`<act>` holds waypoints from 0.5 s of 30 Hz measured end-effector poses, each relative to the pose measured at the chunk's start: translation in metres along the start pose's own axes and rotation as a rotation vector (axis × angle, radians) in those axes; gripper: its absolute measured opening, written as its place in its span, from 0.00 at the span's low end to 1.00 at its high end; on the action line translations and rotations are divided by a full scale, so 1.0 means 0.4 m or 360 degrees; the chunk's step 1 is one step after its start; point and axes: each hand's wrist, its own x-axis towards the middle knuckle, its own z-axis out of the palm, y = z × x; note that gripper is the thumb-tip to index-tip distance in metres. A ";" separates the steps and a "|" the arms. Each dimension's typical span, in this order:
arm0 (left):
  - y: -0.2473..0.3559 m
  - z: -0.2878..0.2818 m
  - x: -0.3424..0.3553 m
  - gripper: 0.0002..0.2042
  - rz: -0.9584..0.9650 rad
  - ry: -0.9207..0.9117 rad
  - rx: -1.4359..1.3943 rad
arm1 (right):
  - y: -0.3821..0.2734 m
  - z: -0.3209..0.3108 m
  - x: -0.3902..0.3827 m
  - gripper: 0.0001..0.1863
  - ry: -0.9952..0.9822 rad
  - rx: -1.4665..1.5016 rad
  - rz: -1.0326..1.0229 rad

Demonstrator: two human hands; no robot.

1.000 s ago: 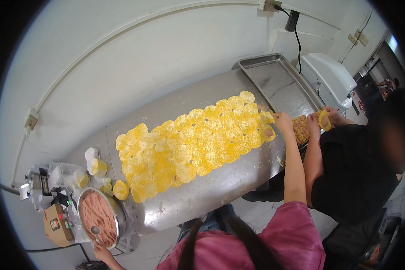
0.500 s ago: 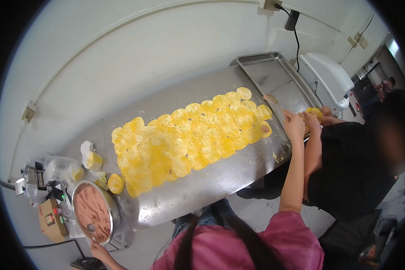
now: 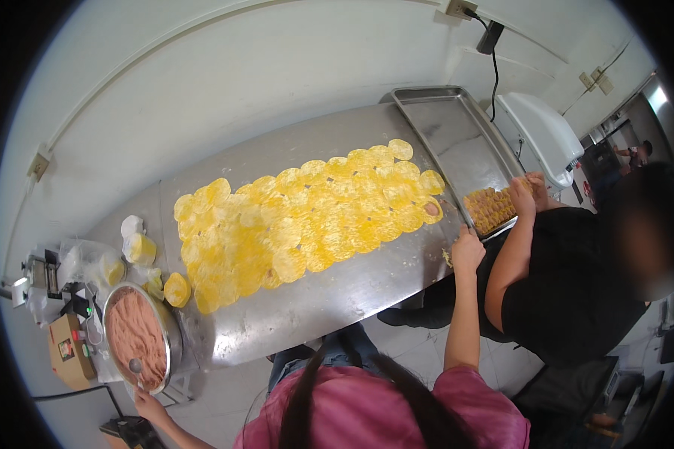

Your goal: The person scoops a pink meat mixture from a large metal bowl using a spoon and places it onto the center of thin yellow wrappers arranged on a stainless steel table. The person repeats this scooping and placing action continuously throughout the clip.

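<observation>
Thin round yellow wrappers lie overlapped in a broad sheet on the steel table. One at the right end has a pinkish dab of filling on it. My right hand is closed on a slim metal spatula, beside that end and near the tray's corner; the spatula blends with the table. At the lower left, a metal bowl holds pink minced filling. A spoon rests in the filling, and my left hand grips its handle at the bowl's near rim.
A metal tray at the right holds yellow filled pieces at its near end. A co-worker's hands work over it. Stacks of wrappers, plastic bags and a cardboard box stand left. A white appliance is behind the tray.
My right hand has moved down and left, off the tray toward the table's near edge, with the spatula. My left hand stays at the bowl. The view has shifted slightly.
</observation>
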 end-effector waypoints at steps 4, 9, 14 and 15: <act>0.047 -0.017 -0.012 0.20 -0.0072 -0.0003 -0.0047 | 0.020 0.064 -0.005 0.19 0.0037 -0.0132 -0.0180; 0.004 -0.009 -0.011 0.21 -0.0170 -0.0090 -0.0035 | 0.029 0.121 -0.025 0.29 0.0076 -0.0197 -0.0270; 0.001 -0.001 -0.025 0.22 -0.0131 -0.0012 -0.0010 | 0.034 0.132 -0.015 0.28 0.0099 -0.0282 -0.0173; -0.001 0.003 -0.022 0.22 -0.0133 -0.0005 -0.0015 | 0.032 0.125 -0.012 0.26 0.0095 -0.0283 -0.0117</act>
